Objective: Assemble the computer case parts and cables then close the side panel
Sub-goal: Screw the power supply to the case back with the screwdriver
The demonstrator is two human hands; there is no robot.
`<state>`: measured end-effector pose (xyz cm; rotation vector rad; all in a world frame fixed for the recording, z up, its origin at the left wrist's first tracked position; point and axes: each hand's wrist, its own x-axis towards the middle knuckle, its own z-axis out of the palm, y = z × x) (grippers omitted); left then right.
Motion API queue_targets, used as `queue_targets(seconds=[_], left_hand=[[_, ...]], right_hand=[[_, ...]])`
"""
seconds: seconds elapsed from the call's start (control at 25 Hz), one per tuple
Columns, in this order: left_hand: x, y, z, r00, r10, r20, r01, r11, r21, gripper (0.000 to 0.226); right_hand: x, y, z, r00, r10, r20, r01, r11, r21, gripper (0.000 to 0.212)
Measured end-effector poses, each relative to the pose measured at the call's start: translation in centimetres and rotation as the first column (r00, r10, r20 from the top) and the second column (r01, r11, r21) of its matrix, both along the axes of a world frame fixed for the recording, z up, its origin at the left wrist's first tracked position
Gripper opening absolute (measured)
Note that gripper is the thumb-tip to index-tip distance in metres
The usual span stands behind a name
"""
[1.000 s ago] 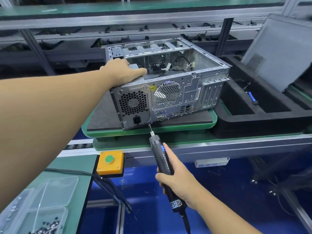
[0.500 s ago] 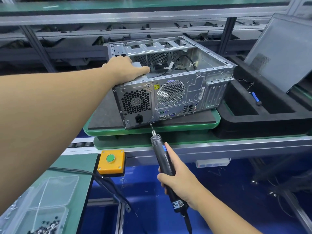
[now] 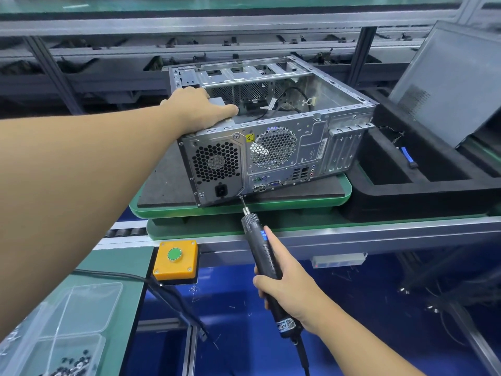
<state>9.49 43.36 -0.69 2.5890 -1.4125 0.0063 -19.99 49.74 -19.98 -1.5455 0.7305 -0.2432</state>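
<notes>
The computer case (image 3: pixel 271 147) lies on its side on a green tray (image 3: pixel 298 204) on the surface, with its open side up and its back toward the person. The left grip (image 3: pixel 198 107) rests flat on the top back corner of the case, fingers mostly straight, pressing down and holding nothing. The right grip (image 3: pixel 287 289) is closed around a black electric screwdriver (image 3: pixel 260 248). The tip points up and away from this grip and touches a screw spot (image 3: pixel 241 196) at the bottom edge of the back, just beside the power box (image 3: pixel 217 166). The step looks like driving in a screw that holds the power box. To do it well, keep the tip straight in line with the screw, push gently, and keep the left grip pressing so the case does not slide. The side panel (image 3: pixel 455 82) leans far to the right of both grips, behind a black foam tray (image 3: pixel 423 196), so it is not on yet. A yellow button box (image 3: pixel 176 260) sits left of the right grip, and a clear box with screws (image 3: pixel 67 348) sits lower left. A yellow warning sticker (image 3: pixel 250 137) shows a triangle. The stickers on the screwdriver are too small to read.
</notes>
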Motion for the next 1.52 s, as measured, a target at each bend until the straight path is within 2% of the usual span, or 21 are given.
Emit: queue_targets(seconds=[0.32,0.52,0.68,1.0,1.4,1.52], left_hand=[[0.2,-0.1,-0.1,1.000,0.014,0.009,-0.014,1.000,0.017,0.097],[0.3,-0.2,-0.1,1.000,0.022,0.012,-0.022,0.999,0.026,0.104],[0.4,-0.2,-0.1,1.000,0.025,0.016,-0.026,0.999,0.040,0.099],[0.1,0.0,-0.1,0.999,0.035,0.004,-0.035,0.998,0.044,0.100],[0.0,0.1,0.1,0.998,0.057,-0.017,-0.055,0.996,0.065,0.102],[-0.8,0.3,0.3,1.000,0.020,-0.013,-0.020,1.000,0.010,0.105]], right_hand=[[0.2,0.0,0.1,1.000,-0.015,0.006,0.014,0.999,0.037,0.092],[1.0,0.4,1.5,0.999,-0.006,0.043,-0.005,0.968,0.252,0.088],[0.7,-0.8,2.7,0.994,-0.010,0.110,-0.030,0.931,0.364,0.091],[0.5,-1.3,2.4,0.999,0.035,0.022,-0.040,0.953,0.301,0.099],[-0.5,0.3,1.6,0.998,0.041,-0.040,-0.034,0.988,0.153,0.093],[-2.2,0.4,1.3,0.999,0.028,-0.033,-0.022,0.988,0.156,0.094]])
